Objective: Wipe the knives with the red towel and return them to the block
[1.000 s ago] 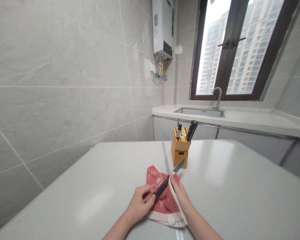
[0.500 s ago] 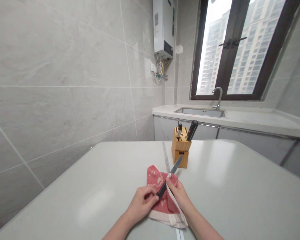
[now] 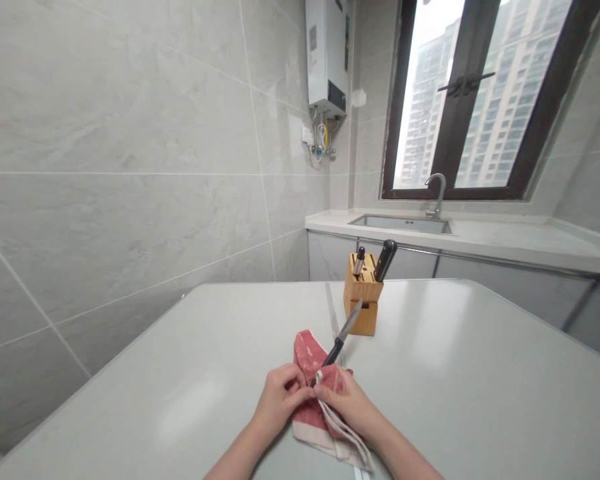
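Red cloth [image 3: 307, 351] is pinched in the right hand [image 3: 350, 403], folded over the lower handle of the knife [image 3: 339, 342], while the left hand [image 3: 282, 395] holds the handle's butt between thumb and fingers. We see the blade bare, slanting up above the table [image 3: 220, 373] toward the block [image 3: 364, 292]. We judge the wiping partway: the knife is out, the handle is being covered, and slotting is not yet done; how clean the blade is, we cannot tell.

Left fingers [image 3: 302, 394] and right fingers [image 3: 330, 397] bent, close together.
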Motion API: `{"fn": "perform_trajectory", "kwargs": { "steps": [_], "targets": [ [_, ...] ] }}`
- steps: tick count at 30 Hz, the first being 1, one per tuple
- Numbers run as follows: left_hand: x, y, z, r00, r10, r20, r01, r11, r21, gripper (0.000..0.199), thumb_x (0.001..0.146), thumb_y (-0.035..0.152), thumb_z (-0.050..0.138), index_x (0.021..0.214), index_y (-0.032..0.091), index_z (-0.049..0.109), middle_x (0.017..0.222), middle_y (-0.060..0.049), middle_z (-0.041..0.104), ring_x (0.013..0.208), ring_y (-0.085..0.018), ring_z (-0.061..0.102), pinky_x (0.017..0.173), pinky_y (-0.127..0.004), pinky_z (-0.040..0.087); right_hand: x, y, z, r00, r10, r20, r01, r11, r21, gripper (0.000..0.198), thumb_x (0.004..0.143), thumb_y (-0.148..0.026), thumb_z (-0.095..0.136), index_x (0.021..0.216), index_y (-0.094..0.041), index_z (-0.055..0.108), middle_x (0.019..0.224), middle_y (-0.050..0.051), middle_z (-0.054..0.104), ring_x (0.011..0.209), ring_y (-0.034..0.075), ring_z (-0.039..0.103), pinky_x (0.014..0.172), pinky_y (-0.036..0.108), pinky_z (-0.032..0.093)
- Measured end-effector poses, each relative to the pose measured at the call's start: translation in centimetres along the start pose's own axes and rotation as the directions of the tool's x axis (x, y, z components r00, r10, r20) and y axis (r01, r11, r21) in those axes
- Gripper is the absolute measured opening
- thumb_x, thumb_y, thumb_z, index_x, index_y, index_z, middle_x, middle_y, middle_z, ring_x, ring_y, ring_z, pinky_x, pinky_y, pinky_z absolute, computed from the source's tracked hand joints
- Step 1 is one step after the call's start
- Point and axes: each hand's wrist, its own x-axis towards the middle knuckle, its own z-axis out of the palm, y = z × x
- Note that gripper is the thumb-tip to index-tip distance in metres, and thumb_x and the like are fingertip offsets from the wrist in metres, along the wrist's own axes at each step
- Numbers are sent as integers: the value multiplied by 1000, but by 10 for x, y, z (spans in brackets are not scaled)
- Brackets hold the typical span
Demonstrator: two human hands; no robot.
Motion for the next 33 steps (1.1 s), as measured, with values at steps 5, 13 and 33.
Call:
{"fn": "perform_trajectory", "kwargs": {
  "steps": [5, 13, 33],
  "targets": [
    [0, 4, 0, 1000, 6, 20, -6, 1000, 4, 27, 69, 32, 68, 57, 13, 54, 56, 3, 47, 54, -9, 38, 52, -19, 28, 1, 3, -1, 999, -31, -37, 29, 998, -63, 37, 71, -35, 67, 99, -15, 57, 103, 9, 66, 99, 25, 60, 88, 39, 43],
    [-4, 6, 1, 996, 14, 85, -12, 1000, -26, 27, 70, 34, 67, 58, 13, 54, 55, 4, 45, 54, -9, 36, 51, -19, 26, 1, 4, -2, 997, -59, -40, 53, 988, -143, 32, 73, -36, 65, 96, -16, 58, 101, 9, 67, 94, 24, 61, 86, 38, 43],
    [-2, 2, 2, 995, -8, 103, 9, 1000, -5, 29, 76, 33, 59, 57, 14, 49, 55, 4, 41, 54, -10, 35, 52, -20, 26, 5, 9, -3, 990, -92, -110, 68, 977, -204, 34, 75, -45, 59, 93, -16, 61, 97, 9, 67, 92, 25, 60, 87, 39, 41]
  ]
}}
